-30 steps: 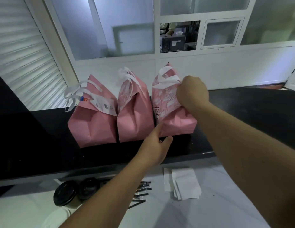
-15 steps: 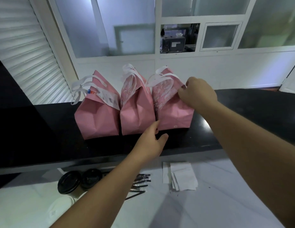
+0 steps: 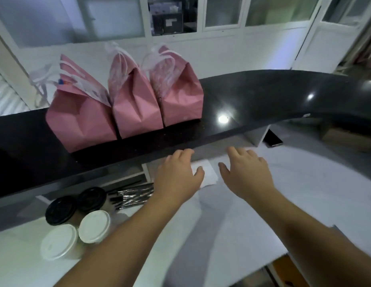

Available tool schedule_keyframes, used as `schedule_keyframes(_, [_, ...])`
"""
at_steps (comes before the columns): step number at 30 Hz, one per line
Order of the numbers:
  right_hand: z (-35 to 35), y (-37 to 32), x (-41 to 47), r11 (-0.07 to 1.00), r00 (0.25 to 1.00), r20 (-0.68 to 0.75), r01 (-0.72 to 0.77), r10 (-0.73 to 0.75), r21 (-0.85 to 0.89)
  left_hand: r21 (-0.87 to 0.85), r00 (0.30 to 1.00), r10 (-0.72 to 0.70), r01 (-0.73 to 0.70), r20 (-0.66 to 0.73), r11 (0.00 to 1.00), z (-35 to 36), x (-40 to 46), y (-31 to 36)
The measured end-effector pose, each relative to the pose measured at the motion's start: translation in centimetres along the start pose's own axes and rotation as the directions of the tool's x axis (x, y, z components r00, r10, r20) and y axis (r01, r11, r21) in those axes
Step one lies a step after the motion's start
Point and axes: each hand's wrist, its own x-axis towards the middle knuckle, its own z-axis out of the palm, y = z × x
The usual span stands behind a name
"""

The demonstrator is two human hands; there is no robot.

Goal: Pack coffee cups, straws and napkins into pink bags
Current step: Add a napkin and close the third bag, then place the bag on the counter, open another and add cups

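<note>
Three pink bags stand side by side on the black upper counter (image 3: 263,94): the left bag (image 3: 81,121), the middle bag (image 3: 134,106) and the right bag (image 3: 180,96), all with white handles. My left hand (image 3: 176,175) and my right hand (image 3: 244,172) hover over the white lower counter, fingers spread, holding nothing. Between them lies a stack of white napkins (image 3: 207,172), partly under my left hand. Wrapped black straws (image 3: 130,195) lie to the left. Two black-lidded cups (image 3: 61,210) (image 3: 91,199) and two white-lidded cups (image 3: 59,241) (image 3: 94,226) stand at the near left.
A dark phone (image 3: 272,139) lies under the black counter's right end. A cardboard box (image 3: 346,137) sits further right. White panelled wall and windows rise behind the bags. The white counter (image 3: 304,193) stretches to the right of my hands.
Both hands have let go of the right pink bag and dropped to the lower counter over the napkins. The view has tilted down and right.
</note>
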Motion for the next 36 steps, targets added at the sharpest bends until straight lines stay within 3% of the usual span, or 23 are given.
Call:
schedule_keyframes(8, [0.2,8.3,-11.1,0.981,0.979,0.073,-0.186,0.189,-0.048,0.149,0.967,0.166,-0.196,0.196,0.969,5.1,-5.3,8.0])
schedule_keyframes(14, [-2.0,16.5,-19.8,0.946,0.944,0.064,-0.324,0.324,-0.007,0.174,0.929,0.292,-0.333,0.228,0.927,7.9,-10.7,17.2])
schedule_keyframes(22, [-5.4,30.0,-35.2,0.888,0.888,0.022,-0.46,0.46,0.016,0.118,0.8,0.49,-0.555,0.348,0.823,14.3,-22.4,33.3])
schedule_keyframes(30, [-8.5,41.6,-48.7,0.694,0.694,-0.022,-0.717,0.719,0.061,0.028,0.626,0.676,-0.741,0.39,0.671,19.6,-31.4,49.2])
schedule_keyframes(36, [-9.6,49.4,-57.7,0.46,0.454,-0.073,-0.883,0.888,0.097,-0.095,0.401,0.804,-0.869,0.438,0.486,24.8,-36.3,60.0])
